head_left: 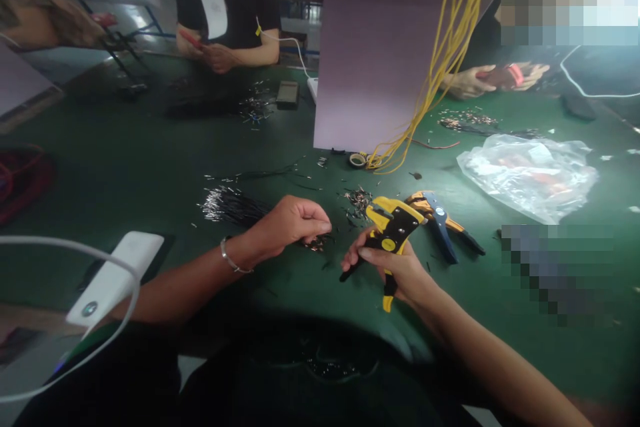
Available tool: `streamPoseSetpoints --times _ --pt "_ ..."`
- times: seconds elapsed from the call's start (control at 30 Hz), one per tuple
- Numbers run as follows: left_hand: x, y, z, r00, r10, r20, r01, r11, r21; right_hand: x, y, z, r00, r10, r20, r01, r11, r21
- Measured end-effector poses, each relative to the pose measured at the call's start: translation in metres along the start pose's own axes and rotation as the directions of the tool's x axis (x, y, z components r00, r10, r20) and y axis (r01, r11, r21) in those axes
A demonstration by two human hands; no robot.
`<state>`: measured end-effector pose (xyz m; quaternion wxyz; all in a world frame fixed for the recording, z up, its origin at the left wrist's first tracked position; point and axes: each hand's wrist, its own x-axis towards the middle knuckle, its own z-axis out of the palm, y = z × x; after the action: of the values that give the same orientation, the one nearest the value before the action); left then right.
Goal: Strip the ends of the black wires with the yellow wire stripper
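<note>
1. Wrapping its grip round the stripper [389,245], the right hand [407,268] is holding it head-up over the worktop [270,143].
2. Nearby, the left hand [287,225] is pinching thumb to finger; whether it is gripping anything, I cannot tell.
3. Copper bits [316,245] are lying by the pinch; black wires [237,205] are lying beyond the left hand.
4. Squeezing evenly, fingertips well clear of the stripper, is likely serving best.

– From where is the scene viewed?
– From the person's head, by one camera, pointed forward and down at the green table [165,147]
– How near is it set?
– The left hand [295,220] and right hand [395,261] are shown close; a co-worker [245,13] is caught farther off, near the top
</note>
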<state>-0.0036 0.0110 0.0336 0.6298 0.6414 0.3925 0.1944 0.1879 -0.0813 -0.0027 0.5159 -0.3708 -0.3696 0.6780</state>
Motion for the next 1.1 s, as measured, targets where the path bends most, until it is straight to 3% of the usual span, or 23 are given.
streamPoseSetpoints --times 0.13,0.23,0.5,0.7,1.1 --pt "-0.002 0.006 -0.008 0.999 -0.038 -0.037 0.038 0.999 -0.008 -0.001 0.004 -0.006 0.985 0.088 0.151 -0.091 0.996 0.01" --pt "-0.003 0.009 -0.011 0.997 -0.072 -0.038 0.071 0.997 -0.025 -0.002 0.007 -0.008 0.976 0.106 0.19 -0.105 0.994 -0.011" --pt "-0.005 0.016 -0.017 0.994 -0.104 -0.024 0.102 0.991 -0.09 -0.001 0.005 -0.01 0.961 0.164 0.224 -0.161 0.986 -0.034" --pt "-0.005 0.013 -0.013 0.99 -0.126 0.061 0.131 0.987 -0.091 -0.001 0.005 -0.005 0.945 0.208 0.252 -0.202 0.978 -0.049" --pt "-0.004 0.011 -0.011 0.986 -0.157 0.056 0.163 0.977 -0.138 -0.002 0.005 -0.006 0.945 0.222 0.241 -0.214 0.975 -0.06"
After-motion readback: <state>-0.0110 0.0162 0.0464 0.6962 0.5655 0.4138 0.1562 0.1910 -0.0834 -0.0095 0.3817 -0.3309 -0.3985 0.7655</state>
